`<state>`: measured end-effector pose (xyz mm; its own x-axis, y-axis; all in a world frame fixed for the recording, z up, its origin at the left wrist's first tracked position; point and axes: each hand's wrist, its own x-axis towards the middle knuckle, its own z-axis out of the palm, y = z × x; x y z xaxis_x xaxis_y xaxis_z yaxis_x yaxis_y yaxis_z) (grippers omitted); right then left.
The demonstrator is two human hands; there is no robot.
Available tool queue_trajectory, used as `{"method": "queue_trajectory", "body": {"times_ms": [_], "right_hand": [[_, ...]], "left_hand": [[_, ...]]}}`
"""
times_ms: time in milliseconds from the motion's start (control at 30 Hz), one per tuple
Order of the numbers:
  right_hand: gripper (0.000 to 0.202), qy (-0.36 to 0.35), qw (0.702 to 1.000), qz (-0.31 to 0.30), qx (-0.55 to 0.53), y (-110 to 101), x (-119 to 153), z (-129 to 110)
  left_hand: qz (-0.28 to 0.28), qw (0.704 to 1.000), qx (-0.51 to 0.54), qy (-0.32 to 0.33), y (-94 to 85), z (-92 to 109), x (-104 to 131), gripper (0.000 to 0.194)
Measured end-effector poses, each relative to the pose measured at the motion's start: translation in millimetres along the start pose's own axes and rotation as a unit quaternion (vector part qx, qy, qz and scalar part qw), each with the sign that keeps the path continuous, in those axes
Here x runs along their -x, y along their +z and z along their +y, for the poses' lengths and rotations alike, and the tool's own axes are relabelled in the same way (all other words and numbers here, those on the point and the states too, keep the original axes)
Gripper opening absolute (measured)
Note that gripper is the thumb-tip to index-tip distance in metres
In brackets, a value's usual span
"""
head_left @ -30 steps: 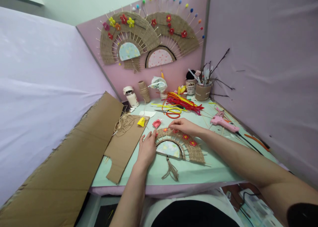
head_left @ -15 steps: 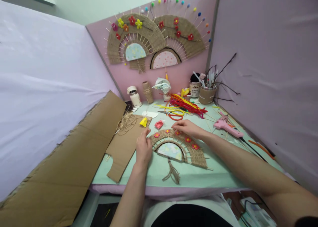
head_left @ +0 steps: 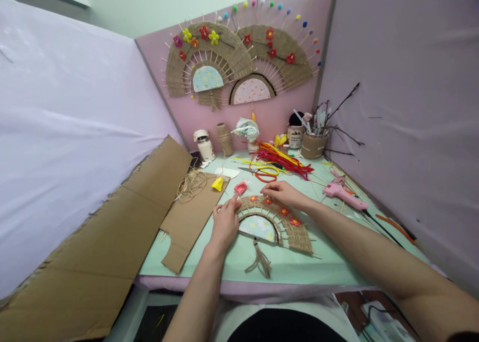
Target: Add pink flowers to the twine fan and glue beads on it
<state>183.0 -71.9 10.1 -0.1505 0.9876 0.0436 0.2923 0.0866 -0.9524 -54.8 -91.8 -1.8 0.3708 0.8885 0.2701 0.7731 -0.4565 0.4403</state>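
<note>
A woven twine fan [head_left: 301,240] lies on the table, with several red flowers [head_left: 284,211] along its band, a pale floral half-circle [head_left: 258,228] in its middle and a twine tassel [head_left: 261,262] below. My left hand [head_left: 226,218] rests over the fan's left end, covering part of it; its fingers are stretched out. The index fingertip reaches to the red clay lump [head_left: 240,187] on a clear wrapper. Above the fan's top edge, my right hand [head_left: 282,192] has thumb and fingertips pinched together; I cannot make out what is between them. A yellow clay lump [head_left: 217,184] lies farther left.
Cut cardboard [head_left: 187,227] lies at left, with tangled twine [head_left: 192,185] on it. Scissors [head_left: 265,171] and red and yellow pipe cleaners [head_left: 284,160] lie behind the fan. A pink glue gun [head_left: 344,195] with its cord is at right. A large cardboard sheet [head_left: 112,232] leans at left.
My left hand has moved right, from beside the fan onto its left end, its index finger now at the red clay. My right hand keeps its pinch in nearly the same place.
</note>
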Motion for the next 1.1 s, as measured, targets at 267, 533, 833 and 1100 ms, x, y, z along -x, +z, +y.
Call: {"method": "queue_trajectory", "body": {"times_ms": [267, 533, 833, 1100], "right_hand": [[0.027, 0.004, 1.0, -0.001, -0.004, 0, 1, -1], [0.027, 0.006, 1.0, 0.012, -0.021, -5, -2, 1], [0.025, -0.014, 0.995, 0.098, 0.021, -17, -12, 12], [0.02, 0.032, 0.994, 0.105, -0.029, -17, -14, 19]], "left_hand": [[0.07, 0.996, 0.036, -0.036, -1.5, -4, 0, 0.06], [0.053, 0.997, 0.047, -0.04, -0.6, -5, 0, 0.058], [0.118, 0.988, 0.034, -0.094, -4.0, -11, 0, 0.051], [0.084, 0.994, 0.053, -0.034, -6.3, 12, 36, 0.043]]}}
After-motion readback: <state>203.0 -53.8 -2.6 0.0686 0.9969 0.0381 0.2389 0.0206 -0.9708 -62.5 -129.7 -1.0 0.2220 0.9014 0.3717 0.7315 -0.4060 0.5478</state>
